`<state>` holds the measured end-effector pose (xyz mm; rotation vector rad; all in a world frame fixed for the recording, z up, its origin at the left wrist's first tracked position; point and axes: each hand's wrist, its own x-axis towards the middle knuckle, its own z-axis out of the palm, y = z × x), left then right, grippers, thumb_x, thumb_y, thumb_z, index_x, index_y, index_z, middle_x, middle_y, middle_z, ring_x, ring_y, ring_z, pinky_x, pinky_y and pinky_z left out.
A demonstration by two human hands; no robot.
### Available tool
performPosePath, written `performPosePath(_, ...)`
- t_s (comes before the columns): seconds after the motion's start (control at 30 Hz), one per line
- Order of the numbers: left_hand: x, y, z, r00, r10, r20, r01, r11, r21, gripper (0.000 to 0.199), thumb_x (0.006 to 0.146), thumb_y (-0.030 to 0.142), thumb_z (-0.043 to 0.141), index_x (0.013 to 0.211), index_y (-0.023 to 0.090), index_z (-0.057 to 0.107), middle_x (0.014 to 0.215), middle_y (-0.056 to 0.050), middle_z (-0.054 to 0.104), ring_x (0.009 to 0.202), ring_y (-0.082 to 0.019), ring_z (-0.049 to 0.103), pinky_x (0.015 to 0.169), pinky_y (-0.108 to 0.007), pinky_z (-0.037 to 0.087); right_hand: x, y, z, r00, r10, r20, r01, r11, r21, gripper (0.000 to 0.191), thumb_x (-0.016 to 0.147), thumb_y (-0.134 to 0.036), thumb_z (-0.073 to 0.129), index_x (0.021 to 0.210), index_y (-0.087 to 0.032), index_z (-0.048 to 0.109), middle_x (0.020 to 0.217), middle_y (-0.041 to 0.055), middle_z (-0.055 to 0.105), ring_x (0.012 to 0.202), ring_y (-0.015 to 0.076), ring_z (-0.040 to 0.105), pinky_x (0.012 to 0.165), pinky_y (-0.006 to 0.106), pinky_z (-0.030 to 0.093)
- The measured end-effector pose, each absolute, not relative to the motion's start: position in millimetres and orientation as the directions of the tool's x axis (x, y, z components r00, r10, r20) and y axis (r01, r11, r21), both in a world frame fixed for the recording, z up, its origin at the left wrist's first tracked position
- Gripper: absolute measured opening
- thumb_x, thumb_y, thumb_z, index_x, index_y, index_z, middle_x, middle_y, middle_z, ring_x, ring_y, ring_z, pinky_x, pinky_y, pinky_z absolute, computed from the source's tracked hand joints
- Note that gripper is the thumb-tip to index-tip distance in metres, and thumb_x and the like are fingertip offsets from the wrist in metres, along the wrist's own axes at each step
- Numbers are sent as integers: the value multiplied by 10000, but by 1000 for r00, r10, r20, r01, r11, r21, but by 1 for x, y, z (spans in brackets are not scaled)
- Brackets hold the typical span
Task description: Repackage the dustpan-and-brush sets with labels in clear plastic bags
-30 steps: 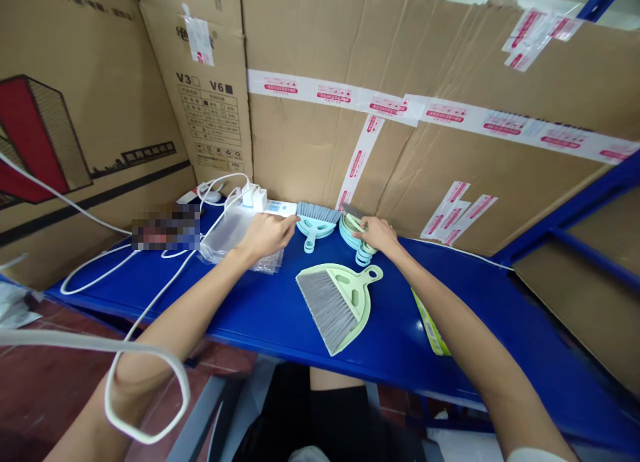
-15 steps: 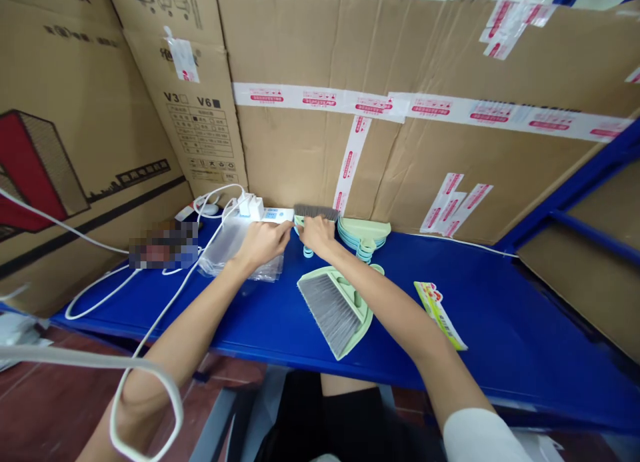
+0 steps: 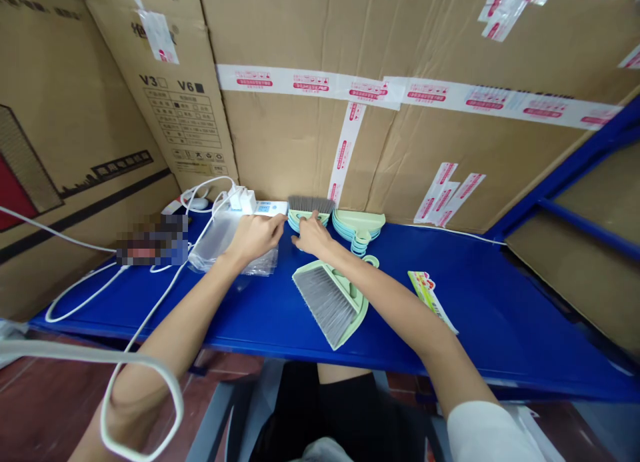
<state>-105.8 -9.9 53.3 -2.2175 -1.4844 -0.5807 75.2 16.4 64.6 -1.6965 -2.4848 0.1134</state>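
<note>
My right hand (image 3: 313, 238) lies over the handle end of a stack of small hand brushes (image 3: 311, 207) with grey bristles and light green and blue bodies. Its index finger and thumb are apart, touching or just above the stack; the other fingers are partly hidden. To its left, my left hand (image 3: 256, 237) hovers over or rests on clear plastic bags (image 3: 215, 242). Those fingers are curled, and what they hold, if anything, is hidden. Nearer me lies a green dustpan (image 3: 361, 321) with a grey-bristled brush (image 3: 325, 302) in it.
Stacked green and blue dustpans (image 3: 360, 221) stand right of the brushes. A printed card (image 3: 431, 299) lies on the blue table (image 3: 500, 329). A white power strip (image 3: 273, 209) with plugs sits behind the bags. White cables (image 3: 170, 295) cross the left side; cardboard (image 3: 280, 142) walls the back.
My right hand has drawn slightly toward me over the brush stack, its index finger and thumb now apart. My left hand has moved slightly left. The view has tilted a little downward.
</note>
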Motion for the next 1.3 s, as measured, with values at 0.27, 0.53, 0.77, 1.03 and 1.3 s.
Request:
performPosePath(0.27, -106, -9, 53, 358, 762, 539, 928, -353, -117, 396, 1042, 300, 424, 1171, 202, 786, 807, -128, 811, 736, -276, 775, 608, -321, 445, 80, 6, 61, -414, 905, 101, 894, 425, -143, 704, 924, -306, 777, 1521, -123, 451, 1512, 265, 402, 1295, 368, 657, 1060, 444, 547)
performPosePath(0.53, -105, -10, 54, 351, 783, 514, 931, -348, -106, 411, 1052, 308, 423, 1210, 197, 786, 832, -141, 813, 757, -301, 777, 633, -337, 465, 88, -6, 68, -432, 876, 215, 888, 455, -71, 587, 979, -418, 726, 1480, -163, 557, 1478, 246, 466, 1385, 417, 527, 1040, 506, 549)
performPosePath(0.77, -103, -11, 55, 372, 793, 483, 926, -353, -133, 403, 1046, 283, 420, 1219, 202, 775, 844, -117, 814, 753, -277, 766, 643, -331, 450, 164, -32, 118, -277, 939, 203, 961, 269, 67, 423, 1036, -447, 624, 1348, -169, 687, 1325, 226, 652, 1211, 390, 670, 965, 473, 555)
performPosePath(1.03, -101, -11, 53, 350, 825, 443, 935, -335, -116, 429, 1049, 300, 400, 1233, 209, 776, 847, -113, 811, 795, -287, 770, 668, -331, 467, 205, -23, 112, -251, 967, 34, 967, 249, 54, 273, 981, -273, 744, 1222, -154, 789, 1282, 185, 731, 1173, 303, 715, 920, 333, 530)
performPosePath(1.3, -104, -8, 48, 325, 824, 463, 943, -316, -99, 436, 1034, 334, 418, 1243, 220, 783, 853, -112, 820, 805, -307, 778, 677, -347, 470, 204, -55, 136, -508, 861, -4, 857, 506, 99, 252, 916, -115, 727, 1137, -209, 806, 1254, 133, 741, 1282, 329, 593, 887, 343, 497)
